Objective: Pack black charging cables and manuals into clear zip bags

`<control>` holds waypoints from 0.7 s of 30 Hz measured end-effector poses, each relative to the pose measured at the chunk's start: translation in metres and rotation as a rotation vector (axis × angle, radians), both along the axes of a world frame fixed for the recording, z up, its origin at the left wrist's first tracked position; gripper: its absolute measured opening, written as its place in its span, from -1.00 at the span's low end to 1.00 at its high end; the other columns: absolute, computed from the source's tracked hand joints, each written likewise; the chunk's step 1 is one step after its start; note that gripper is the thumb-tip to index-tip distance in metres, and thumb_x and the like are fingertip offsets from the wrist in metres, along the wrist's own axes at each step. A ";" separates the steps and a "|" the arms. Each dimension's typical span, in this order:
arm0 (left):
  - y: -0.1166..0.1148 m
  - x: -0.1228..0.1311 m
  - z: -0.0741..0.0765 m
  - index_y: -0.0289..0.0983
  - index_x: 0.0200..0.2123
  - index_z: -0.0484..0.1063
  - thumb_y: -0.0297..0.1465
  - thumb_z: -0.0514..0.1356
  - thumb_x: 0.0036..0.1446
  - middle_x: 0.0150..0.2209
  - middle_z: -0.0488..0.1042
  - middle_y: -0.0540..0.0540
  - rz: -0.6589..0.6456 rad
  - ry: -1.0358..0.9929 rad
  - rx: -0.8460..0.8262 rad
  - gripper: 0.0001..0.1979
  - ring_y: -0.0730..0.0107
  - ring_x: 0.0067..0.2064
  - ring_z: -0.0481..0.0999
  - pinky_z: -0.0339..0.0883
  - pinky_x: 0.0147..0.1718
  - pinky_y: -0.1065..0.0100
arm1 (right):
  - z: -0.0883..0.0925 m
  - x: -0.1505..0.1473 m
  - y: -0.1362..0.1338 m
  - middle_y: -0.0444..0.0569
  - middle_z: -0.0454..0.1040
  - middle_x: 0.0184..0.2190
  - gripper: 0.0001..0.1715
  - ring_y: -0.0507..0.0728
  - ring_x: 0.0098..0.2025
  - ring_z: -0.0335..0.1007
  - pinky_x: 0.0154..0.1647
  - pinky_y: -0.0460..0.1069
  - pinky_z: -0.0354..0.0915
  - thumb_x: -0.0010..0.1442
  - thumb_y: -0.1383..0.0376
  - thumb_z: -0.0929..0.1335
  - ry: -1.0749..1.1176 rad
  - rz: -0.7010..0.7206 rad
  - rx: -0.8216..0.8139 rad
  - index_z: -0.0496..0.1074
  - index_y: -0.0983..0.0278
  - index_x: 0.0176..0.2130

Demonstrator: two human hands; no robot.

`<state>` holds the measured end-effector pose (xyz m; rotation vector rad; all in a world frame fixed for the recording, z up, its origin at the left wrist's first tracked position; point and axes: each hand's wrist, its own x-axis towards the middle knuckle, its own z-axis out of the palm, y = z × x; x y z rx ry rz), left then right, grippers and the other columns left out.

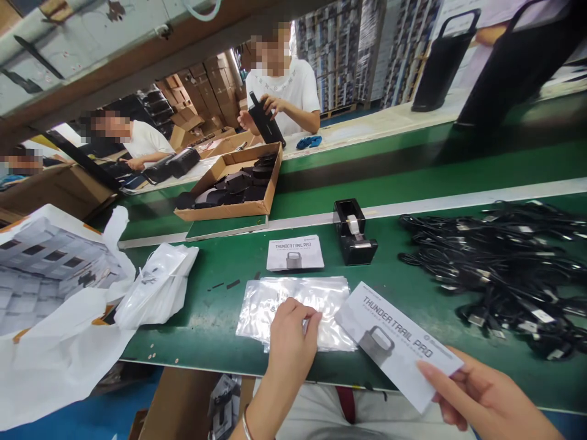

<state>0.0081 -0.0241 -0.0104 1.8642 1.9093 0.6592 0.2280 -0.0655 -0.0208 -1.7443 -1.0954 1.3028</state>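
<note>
My left hand (293,333) rests on a stack of clear plastic bags (257,305), its thumb and index finger pinched together at the bags' surface. What the fingertips grip is too small to make out. In my right hand (477,388) is a white printed booklet (389,342) reading "Thunder Trail Pro", held by its lower right end between thumb and fingers. The booklet's upper left corner reaches the right edge of the bags. Just behind the bags lies a stack of similar booklets (295,253).
A black tape dispenser (355,232) stands behind the bags. Many black cables (499,263) lie at right. White pouches (158,284) and an opened white bag (59,360) are at left. Beyond sit a cardboard tray (233,211) of black parts, black speakers (444,67) and people.
</note>
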 end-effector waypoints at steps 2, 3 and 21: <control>-0.002 0.000 0.001 -0.25 -0.48 0.45 -0.43 0.07 0.14 -0.46 0.35 -0.04 0.008 0.005 0.016 -0.80 0.32 -0.36 0.39 0.27 -0.36 0.32 | 0.002 -0.007 0.004 -0.24 0.24 -0.76 -0.54 0.02 -0.71 0.16 -0.69 -0.08 0.15 -0.07 0.01 0.34 0.074 -0.012 -0.048 0.39 0.32 -0.30; -0.003 0.000 0.001 -0.25 -0.48 0.44 -0.44 0.06 0.14 -0.46 0.35 -0.04 0.005 0.011 0.021 -0.79 0.33 -0.36 0.40 0.27 -0.36 0.33 | 0.002 -0.010 0.006 -0.23 0.26 -0.74 -0.54 0.02 -0.71 0.16 -0.69 -0.08 0.14 -0.08 0.02 0.34 0.091 -0.017 -0.058 0.39 0.33 -0.29; -0.013 0.005 -0.015 -0.24 -0.30 0.37 -0.52 0.05 0.16 -0.36 0.39 -0.06 -0.037 -0.032 0.107 -0.88 0.31 -0.30 0.37 0.27 -0.32 0.30 | -0.003 0.002 0.016 -0.19 0.33 -0.67 -0.65 -0.03 -0.70 0.23 -0.74 -0.15 0.13 -0.02 0.06 0.35 0.129 0.322 -0.206 0.37 0.30 -0.37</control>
